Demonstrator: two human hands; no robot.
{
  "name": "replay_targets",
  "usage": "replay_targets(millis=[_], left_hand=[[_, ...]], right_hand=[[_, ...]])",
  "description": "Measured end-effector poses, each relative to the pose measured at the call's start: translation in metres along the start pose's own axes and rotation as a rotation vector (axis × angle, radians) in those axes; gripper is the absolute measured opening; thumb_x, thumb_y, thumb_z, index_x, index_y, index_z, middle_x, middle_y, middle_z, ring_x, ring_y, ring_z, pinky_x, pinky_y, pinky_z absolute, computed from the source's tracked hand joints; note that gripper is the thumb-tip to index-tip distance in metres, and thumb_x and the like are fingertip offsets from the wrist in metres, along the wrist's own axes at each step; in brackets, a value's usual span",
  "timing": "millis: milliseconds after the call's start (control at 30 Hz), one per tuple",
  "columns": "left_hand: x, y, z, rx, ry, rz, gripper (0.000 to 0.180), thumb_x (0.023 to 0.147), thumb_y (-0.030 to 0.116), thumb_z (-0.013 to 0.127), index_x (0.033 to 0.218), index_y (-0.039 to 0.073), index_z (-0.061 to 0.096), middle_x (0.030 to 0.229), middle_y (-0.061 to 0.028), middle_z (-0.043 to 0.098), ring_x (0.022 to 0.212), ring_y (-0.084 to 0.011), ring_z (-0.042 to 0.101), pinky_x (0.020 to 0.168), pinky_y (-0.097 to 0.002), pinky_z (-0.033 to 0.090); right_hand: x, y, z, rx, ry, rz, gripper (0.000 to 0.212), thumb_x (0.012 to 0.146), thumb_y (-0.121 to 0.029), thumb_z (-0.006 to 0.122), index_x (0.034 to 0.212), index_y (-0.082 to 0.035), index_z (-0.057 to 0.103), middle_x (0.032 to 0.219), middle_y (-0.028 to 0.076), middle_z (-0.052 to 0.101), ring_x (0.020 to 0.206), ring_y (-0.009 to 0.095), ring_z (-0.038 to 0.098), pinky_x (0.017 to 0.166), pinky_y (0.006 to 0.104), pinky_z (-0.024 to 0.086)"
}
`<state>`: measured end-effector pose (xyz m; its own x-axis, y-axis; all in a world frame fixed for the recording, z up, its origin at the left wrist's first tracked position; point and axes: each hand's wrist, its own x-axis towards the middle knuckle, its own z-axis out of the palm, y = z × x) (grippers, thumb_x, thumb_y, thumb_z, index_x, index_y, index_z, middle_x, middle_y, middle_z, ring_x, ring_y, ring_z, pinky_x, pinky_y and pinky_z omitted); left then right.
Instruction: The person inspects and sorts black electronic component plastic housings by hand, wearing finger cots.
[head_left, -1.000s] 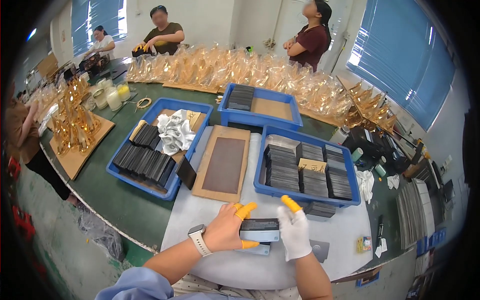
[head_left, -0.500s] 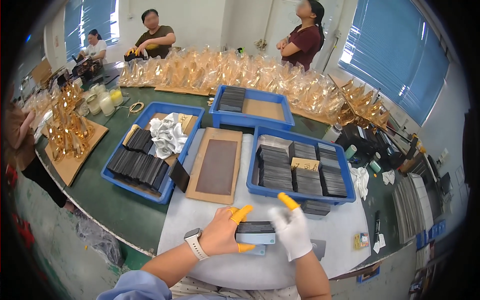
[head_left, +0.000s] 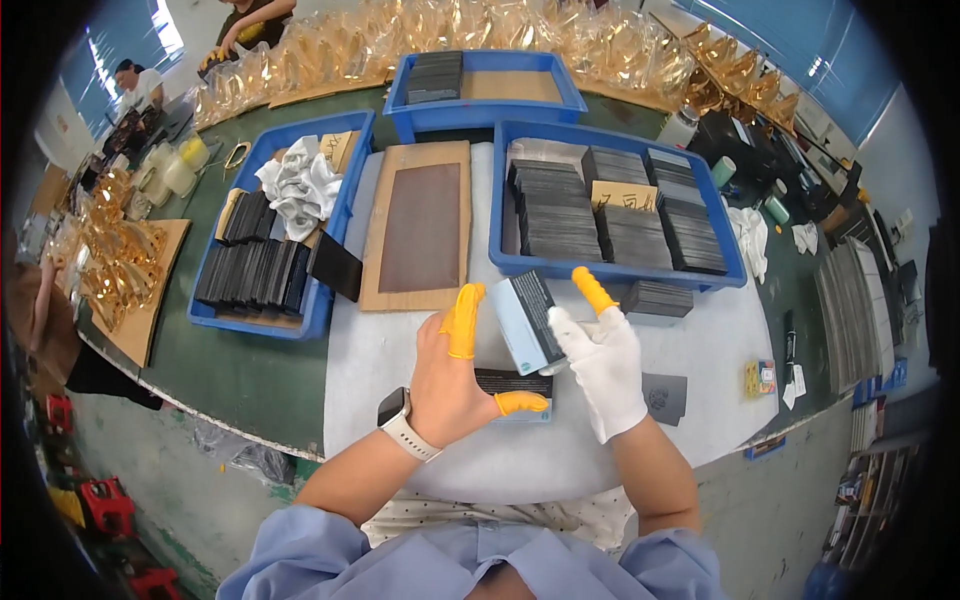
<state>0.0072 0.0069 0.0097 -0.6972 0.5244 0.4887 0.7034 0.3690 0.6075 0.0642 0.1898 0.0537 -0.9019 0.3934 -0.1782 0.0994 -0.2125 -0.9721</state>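
Observation:
My right hand [head_left: 605, 365], in a white glove with a yellow cot on one fingertip, holds a two-tone card [head_left: 530, 322], black with fine print and light blue along one side. The card is tilted above the white work sheet; whether more cards lie behind it, I cannot tell. My left hand [head_left: 448, 378], bare but for yellow finger cots, is open beside it, thumb and fingers spread apart. Between my hands on the sheet lies another black and light-blue card [head_left: 515, 382], partly hidden by my left thumb and the held card.
Beyond my hands lies a brown board [head_left: 425, 225]. Blue trays hold black card stacks: a left tray [head_left: 318, 305] with white cloth, a right tray [head_left: 600, 272], a far tray [head_left: 500, 112]. A black stack [head_left: 655, 300] and dark card [head_left: 665, 395] lie right. Gold bagged pieces [head_left: 500, 35] line the back.
My left hand has let go of the card stack and opened. My right hand has lifted a card up and tilted it. The view has dipped downward.

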Motion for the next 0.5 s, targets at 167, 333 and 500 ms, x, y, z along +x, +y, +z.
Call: replay_targets(millis=[167,333,500], left_hand=[[0.002,-0.002,-0.005,0.041,0.116,0.040,0.132,0.055,0.049,0.100,0.155,-0.001,0.030,0.141,-0.0195,0.054,0.124,-0.0393,0.050,0.107,-0.0500,0.039],[-0.004,-0.009,-0.006,-0.127,0.046,-0.038,0.122,0.057,0.043,0.100,0.152,0.001,0.037,0.142,-0.0170,0.055,0.125,-0.0378,0.050,0.111,-0.0495,0.037],[-0.001,0.001,-0.007,-0.094,-0.096,0.166,0.104,0.056,0.043,0.099,0.141,0.004,0.052,0.135,-0.0135,0.060,0.122,-0.0351,0.051,0.112,-0.0504,0.035]], right_hand=[[-0.005,0.008,0.002,-0.008,-0.097,0.120,0.081,0.098,-0.006,0.071,0.162,0.000,0.022,0.099,0.012,0.075,0.085,0.011,0.070,0.070,0.0242,0.055],[-0.010,0.005,-0.002,-0.130,-0.201,0.126,0.088,0.094,-0.006,0.075,0.164,-0.003,0.021,0.098,0.011,0.075,0.085,0.009,0.069,0.072,0.0240,0.054],[0.006,-0.007,-0.014,-0.175,-0.053,0.049,0.079,0.093,-0.007,0.077,0.158,-0.003,0.034,0.089,0.005,0.073,0.074,0.007,0.065,0.066,0.0230,0.052]])
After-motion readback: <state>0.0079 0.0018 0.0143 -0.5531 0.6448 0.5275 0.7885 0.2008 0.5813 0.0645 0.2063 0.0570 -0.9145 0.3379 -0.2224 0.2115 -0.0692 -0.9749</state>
